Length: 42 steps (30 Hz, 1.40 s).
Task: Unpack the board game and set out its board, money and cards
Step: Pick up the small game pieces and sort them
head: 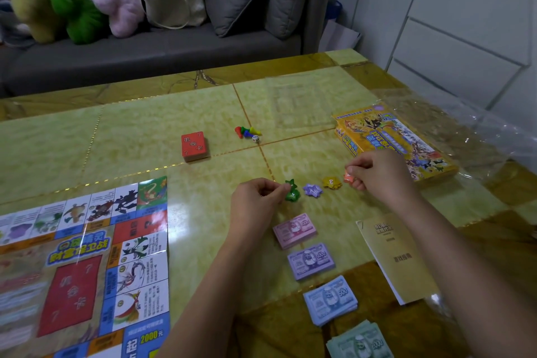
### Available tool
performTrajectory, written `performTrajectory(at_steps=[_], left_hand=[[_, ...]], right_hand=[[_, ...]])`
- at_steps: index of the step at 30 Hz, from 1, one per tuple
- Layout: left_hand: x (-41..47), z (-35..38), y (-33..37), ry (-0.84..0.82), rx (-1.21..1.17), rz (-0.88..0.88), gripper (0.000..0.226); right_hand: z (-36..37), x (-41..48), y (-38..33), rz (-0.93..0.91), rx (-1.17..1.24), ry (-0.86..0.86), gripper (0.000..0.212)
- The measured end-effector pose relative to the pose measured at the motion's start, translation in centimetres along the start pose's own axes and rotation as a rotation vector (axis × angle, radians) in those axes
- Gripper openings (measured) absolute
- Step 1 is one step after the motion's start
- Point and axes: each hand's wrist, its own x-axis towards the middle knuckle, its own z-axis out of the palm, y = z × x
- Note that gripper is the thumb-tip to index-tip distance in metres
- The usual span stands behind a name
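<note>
Leftward — board (87, 270) edge near left hand (255, 203).

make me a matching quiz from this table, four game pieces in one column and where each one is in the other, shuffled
Things
1. green token
2. orange token
3. red card deck
4. blue money stack

Places
a. pinched in the right hand
b. between the purple money stack and the green money stack
c. pinched in the left hand
d. left of the pawns in the head view

Pairs: 1-c, 2-a, 3-d, 4-b
</note>
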Motion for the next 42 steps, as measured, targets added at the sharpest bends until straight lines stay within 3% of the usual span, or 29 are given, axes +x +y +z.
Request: performTrajectory(at_steps=[8,16,21,25,35,42], left_hand=[[0.4,0.3,-0.2,0.019,0.112,-0.012,0.016],[0.5,0.4,-0.4,0.046,0.146,0.004,0.014],[0.4,0.4,-0.5,0.075,0.117,0.011,0.024],[0.3,0.5,-0.4,0.143,0.014,0.007,0.011],[-1.5,-0.8,-0.5,0.137,-0.117,-0.109,0.01],[-5.3,-4.7,-0.3,0.052,0.112,-0.093,0.026]], right_hand=[[0.5,0.3,0.8,-0.042,-0.178,0.078,0.007],[0.7,0.0,0.4,-0.073,-0.417,0.031,0.01],[0.9,0.1,0.6,-0.091,-0.438,0.046,0.012],[1.0,-0.1,0.5,-0.137,-0.495,0.064,0.014],[-0.5,-2.0,-2.8,-0.272,-0.414,0.038,0.014],[-0.4,-5.7,-5.4,-0.37,-0.381,-0.132,0.03]])
